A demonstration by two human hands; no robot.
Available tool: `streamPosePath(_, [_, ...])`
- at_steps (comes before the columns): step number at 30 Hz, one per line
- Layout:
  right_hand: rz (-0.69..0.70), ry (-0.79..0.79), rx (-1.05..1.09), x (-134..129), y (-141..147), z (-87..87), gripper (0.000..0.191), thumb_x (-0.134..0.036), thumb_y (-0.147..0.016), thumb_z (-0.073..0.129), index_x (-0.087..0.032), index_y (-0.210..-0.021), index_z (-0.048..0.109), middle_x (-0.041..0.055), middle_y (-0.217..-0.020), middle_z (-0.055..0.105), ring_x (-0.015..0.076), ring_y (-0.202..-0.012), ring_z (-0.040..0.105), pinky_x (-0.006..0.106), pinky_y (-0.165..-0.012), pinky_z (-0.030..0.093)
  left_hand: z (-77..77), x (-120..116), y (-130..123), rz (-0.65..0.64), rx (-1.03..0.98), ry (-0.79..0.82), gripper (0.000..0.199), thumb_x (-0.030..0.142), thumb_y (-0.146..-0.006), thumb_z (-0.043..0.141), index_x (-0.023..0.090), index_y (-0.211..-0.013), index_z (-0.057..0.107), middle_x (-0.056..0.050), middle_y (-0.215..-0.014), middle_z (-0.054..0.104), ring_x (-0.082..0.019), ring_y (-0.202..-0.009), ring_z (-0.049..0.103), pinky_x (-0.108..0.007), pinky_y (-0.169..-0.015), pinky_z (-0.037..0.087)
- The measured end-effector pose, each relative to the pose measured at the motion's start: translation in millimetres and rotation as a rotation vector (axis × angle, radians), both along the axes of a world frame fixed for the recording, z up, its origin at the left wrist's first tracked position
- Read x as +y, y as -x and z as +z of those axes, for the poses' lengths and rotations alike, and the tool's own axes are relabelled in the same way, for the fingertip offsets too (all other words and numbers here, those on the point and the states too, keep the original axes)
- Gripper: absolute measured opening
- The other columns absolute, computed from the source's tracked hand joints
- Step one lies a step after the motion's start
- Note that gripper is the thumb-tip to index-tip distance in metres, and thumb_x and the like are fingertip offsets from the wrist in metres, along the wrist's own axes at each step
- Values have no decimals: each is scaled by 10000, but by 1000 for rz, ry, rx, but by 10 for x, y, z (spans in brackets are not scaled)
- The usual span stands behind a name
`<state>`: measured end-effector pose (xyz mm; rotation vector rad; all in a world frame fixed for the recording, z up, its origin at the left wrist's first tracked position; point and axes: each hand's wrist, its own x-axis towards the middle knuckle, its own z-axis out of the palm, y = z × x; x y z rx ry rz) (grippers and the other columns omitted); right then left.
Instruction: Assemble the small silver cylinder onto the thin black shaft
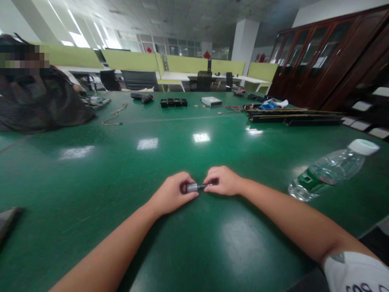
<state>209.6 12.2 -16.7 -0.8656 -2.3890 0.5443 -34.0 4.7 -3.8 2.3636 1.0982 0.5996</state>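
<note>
Low over the green tabletop, my left hand (pixel 174 190) is closed around a small grey cylinder (pixel 192 187), with its thumb and fingers on either side. A thin dark rod (pixel 200 187) runs from the cylinder's right end toward my right hand (pixel 223 181). My right fingertips pinch the far end of that rod. The rest of the cylinder is hidden in the left palm, and I cannot make out exactly what kind of object it is.
A clear plastic bottle (pixel 322 176) with a green label stands tilted-looking at the right. Along the far side are black parts (pixel 174 102), a white box (pixel 211 101), a cord (pixel 114 115) and dark bars (pixel 291 117). A person (pixel 39 93) is at the far left.
</note>
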Motion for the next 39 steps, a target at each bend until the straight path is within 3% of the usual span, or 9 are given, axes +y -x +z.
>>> streamPosePath(3, [-2, -14, -6, -39, 83, 7, 179, -265, -816, 730, -171, -967, 748, 60, -876, 722, 162, -823, 638, 268, -751, 482, 6, -3, 8, -11, -8, 5, 272, 410, -763, 734, 188, -893, 645, -2, -764, 622, -156, -666, 567, -251, -598, 425])
streamPosePath(7, [-27, 18, 21, -62, 97, 11, 219, -209, -793, 734, -165, -1007, 735, 55, -906, 731, 154, -817, 645, 259, -752, 490, 18, -5, 20, -26, -29, 35, 255, 431, -841, 664, 182, -893, 653, -6, -757, 631, -153, -671, 582, -252, -617, 439])
streamPosePath(27, [28, -142, -36, -50, 140, -18, 126, -227, -845, 674, -150, -925, 733, 59, -837, 706, 171, -798, 610, 285, -761, 468, -18, 26, -5, -28, -4, 14, 238, 397, -812, 695, 178, -863, 615, 10, -749, 590, -146, -660, 552, -247, -602, 411])
streamPosePath(39, [29, -121, -5, -50, 104, -18, 124, -230, -831, 688, -152, -916, 732, 56, -824, 707, 169, -785, 619, 285, -757, 478, -33, 26, 11, -32, -10, 28, 244, 403, -819, 696, 182, -884, 615, 10, -753, 591, -147, -660, 560, -249, -603, 415])
